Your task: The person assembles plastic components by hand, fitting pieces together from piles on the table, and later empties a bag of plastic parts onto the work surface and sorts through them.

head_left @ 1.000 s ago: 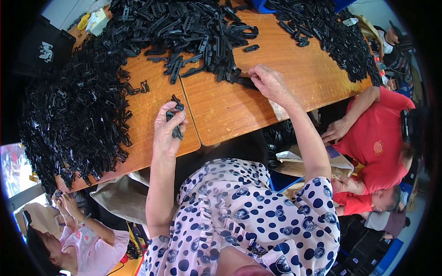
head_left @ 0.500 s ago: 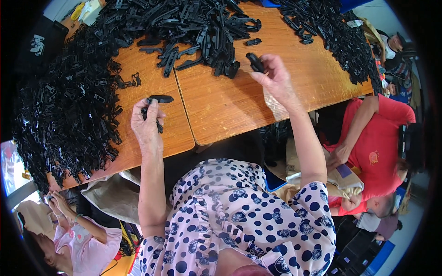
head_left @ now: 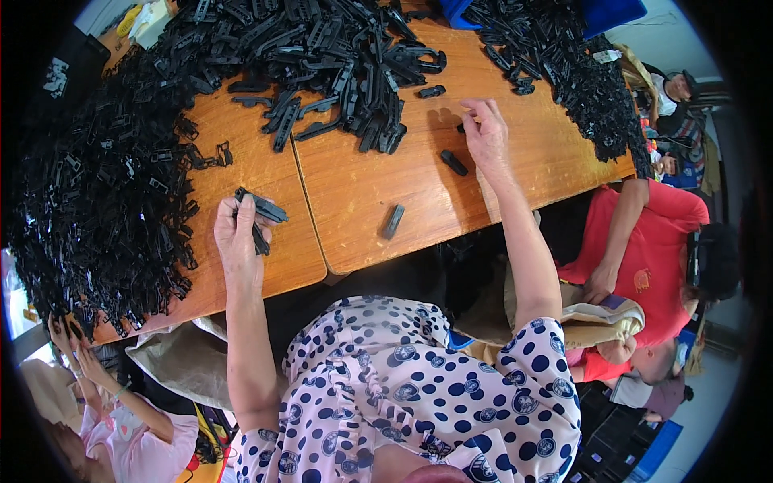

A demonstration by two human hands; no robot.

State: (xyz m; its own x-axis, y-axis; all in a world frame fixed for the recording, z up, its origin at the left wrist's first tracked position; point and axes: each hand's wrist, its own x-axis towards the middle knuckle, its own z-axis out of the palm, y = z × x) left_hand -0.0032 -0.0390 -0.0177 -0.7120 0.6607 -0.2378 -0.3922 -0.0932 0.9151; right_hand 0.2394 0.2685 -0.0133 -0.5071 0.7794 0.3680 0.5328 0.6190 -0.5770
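My left hand (head_left: 238, 245), over the left part of the table, is closed around black plastic clip-like parts (head_left: 264, 208). One sticks out to the right past the thumb and another points down below the fingers. My right hand (head_left: 488, 141) is over the right part of the table, fingers loosely curled and apart. A small dark piece shows beside its fingertips, mostly hidden. Just below and left of that hand lies a loose black part (head_left: 453, 163). A second loose black part (head_left: 393, 222) lies closer to the table's near edge.
Small black frame-like pieces (head_left: 97, 209) are heaped at left. Longer black parts (head_left: 322, 56) pile up at the far middle, and another black heap (head_left: 555, 72) covers the far right. Blue bins (head_left: 612, 14) stand behind. A person in red (head_left: 636, 249) sits at right, another in pink at lower left.
Two black parts now lie on the wooden table; my right hand held black parts before and its fingers have loosened. My left hand has shifted slightly down and left, still holding its parts.
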